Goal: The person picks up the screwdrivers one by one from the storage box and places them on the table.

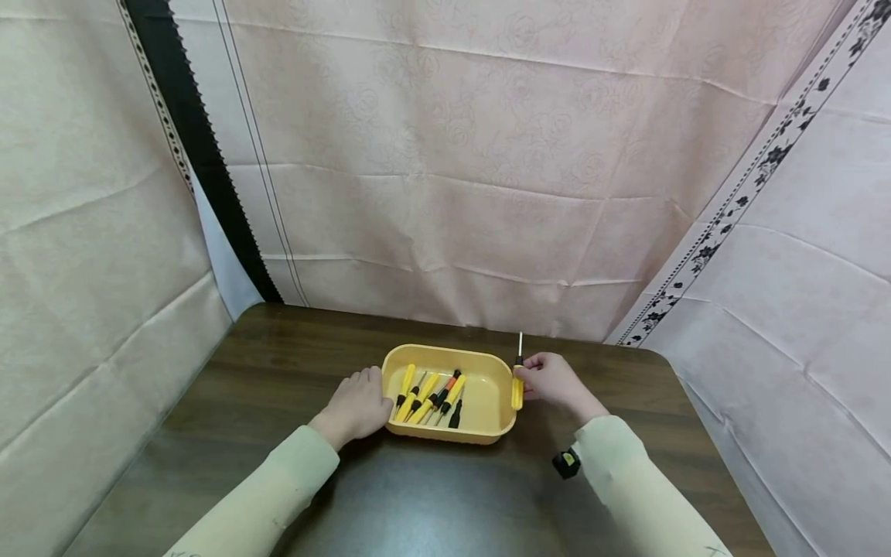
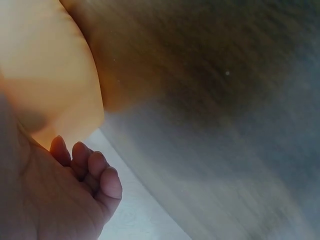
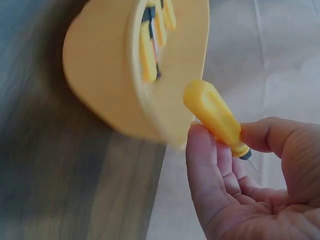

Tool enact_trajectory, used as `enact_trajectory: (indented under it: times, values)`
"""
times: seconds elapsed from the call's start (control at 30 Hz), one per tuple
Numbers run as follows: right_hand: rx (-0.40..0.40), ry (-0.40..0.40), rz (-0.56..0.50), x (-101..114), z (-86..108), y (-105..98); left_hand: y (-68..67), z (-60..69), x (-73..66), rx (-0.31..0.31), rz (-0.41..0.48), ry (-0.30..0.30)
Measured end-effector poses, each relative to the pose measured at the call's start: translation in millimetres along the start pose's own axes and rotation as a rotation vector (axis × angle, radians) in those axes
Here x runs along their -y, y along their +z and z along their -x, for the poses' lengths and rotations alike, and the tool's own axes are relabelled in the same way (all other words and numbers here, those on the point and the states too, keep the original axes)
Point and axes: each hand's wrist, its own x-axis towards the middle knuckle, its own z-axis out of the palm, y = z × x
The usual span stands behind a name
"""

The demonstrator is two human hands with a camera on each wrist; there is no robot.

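Note:
A yellow plastic tray [image 1: 486,394] stands on the dark wooden table, with several screwdrivers [image 1: 431,394], mostly yellow-and-black, lying in its left half. At the tray's left end my left hand [image 1: 358,402] grips the rim; in the left wrist view its curled fingers [image 2: 111,184] lie against the tray's pale wall [image 2: 55,60]. Thumb and fingers of my right hand [image 1: 553,379] pinch a screwdriver [image 3: 215,115] by its yellow handle, just at the tray's right end. Its shaft points toward the back of the table in the head view.
Beside the right cuff is a small black object [image 1: 566,464] with a yellow-green patch. The wooden table [image 1: 445,495] has rounded far corners. Pale patterned cloth [image 1: 445,193] hangs behind it and along both sides.

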Motion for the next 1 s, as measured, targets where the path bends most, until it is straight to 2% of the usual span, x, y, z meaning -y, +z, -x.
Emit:
enact_trajectory:
  times: [0.2,0.3,0.47,0.73,0.9,1.0]
  values:
    - [-0.02,0.03,0.074,-20,-2.6,-23,-1.1,5.0,-1.1,0.014,-0.012,0.008]
    - [-0.034,0.049,0.078,-30,-4.3,-29,-0.4,7.2,-0.6,0.012,-0.022,0.025]
    - [-0.036,0.071,0.064,-40,-5.7,-34,-1.0,8.4,1.5,-0.005,-0.02,0.049]
    - [-0.043,0.097,0.071,-51,-3.6,-41,-1.4,4.5,2.6,-0.042,0.018,0.046]
    - [-0.059,0.114,0.074,-58,-4.9,-45,1.3,2.8,3.1,-0.019,-0.005,0.039]
    - [-0.071,0.114,0.114,-64,-6.0,-48,1.9,2.2,2.8,-0.004,-0.007,0.038]
